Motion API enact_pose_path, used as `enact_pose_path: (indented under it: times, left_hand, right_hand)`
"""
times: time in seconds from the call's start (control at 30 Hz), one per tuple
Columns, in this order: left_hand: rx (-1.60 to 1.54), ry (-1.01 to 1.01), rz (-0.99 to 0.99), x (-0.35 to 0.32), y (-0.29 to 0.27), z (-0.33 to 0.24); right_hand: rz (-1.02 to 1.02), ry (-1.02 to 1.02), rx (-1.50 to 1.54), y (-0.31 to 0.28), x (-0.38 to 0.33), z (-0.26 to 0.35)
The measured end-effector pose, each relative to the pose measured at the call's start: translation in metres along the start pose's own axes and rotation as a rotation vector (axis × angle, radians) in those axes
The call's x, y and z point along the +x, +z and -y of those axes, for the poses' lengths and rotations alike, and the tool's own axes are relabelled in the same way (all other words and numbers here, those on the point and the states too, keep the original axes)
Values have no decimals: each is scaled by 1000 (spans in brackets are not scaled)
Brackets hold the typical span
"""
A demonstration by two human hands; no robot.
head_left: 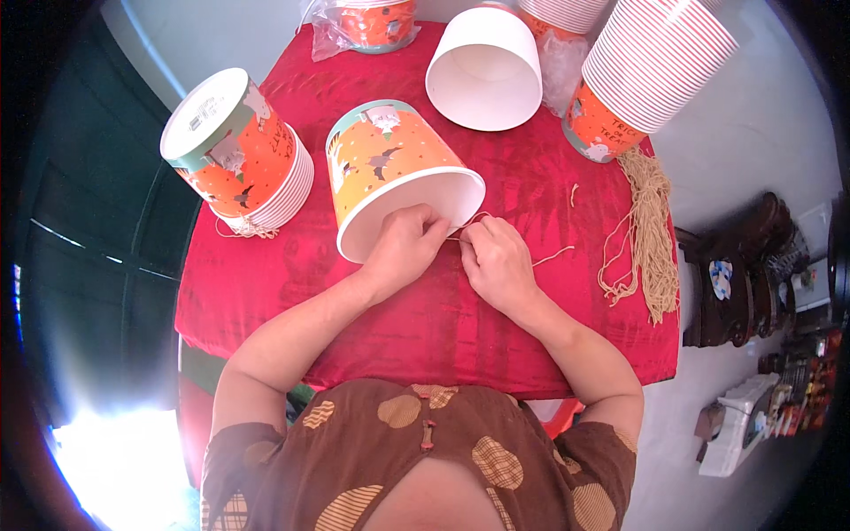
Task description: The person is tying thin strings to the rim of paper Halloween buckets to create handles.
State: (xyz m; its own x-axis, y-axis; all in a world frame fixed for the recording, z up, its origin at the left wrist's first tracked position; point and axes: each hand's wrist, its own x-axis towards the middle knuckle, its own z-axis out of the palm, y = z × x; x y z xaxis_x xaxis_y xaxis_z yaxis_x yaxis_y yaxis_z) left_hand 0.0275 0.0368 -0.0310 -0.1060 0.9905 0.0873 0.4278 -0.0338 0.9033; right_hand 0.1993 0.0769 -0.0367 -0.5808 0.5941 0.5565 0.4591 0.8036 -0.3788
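An orange paper bucket (398, 146) with bat and ghost pictures lies on its side before me, its white mouth tilted toward me. My left hand (409, 243) is closed at the mouth, thumb and forefinger pinched by the rim's right side on a thin piece of twine. Just right of the rim, my right hand (498, 261) pinches the same tan twine (553, 257), whose loose tail runs out to the right past the knuckles. A short stretch of it shows between both hands. The fingertips partly hide where it meets the bucket.
A red cloth (425, 310) covers the table. Upside-down nested buckets (239, 164) stand at left, a white-mouthed bucket (485, 80) lies at the back, and a tall bucket stack (655, 71) leans at right. A twine bundle (655, 239) hangs near the right edge.
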Motion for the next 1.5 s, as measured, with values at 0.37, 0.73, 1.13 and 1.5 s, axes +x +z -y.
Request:
enact_pose_path:
  times: [0.37, 0.73, 1.13, 1.5]
  left_hand:
    - [35, 111, 40, -3, -1, 2]
    - [81, 201, 2, -5, -2, -5]
    - [8, 173, 16, -5, -4, 3]
    - [-182, 23, 52, -3, -6, 7]
  right_hand:
    - [-50, 52, 176, 6, 2, 2]
    - [-180, 28, 88, -9, 9, 17]
    - [22, 69, 140, 4, 2, 16]
    - [-12, 37, 226, 6, 5, 15]
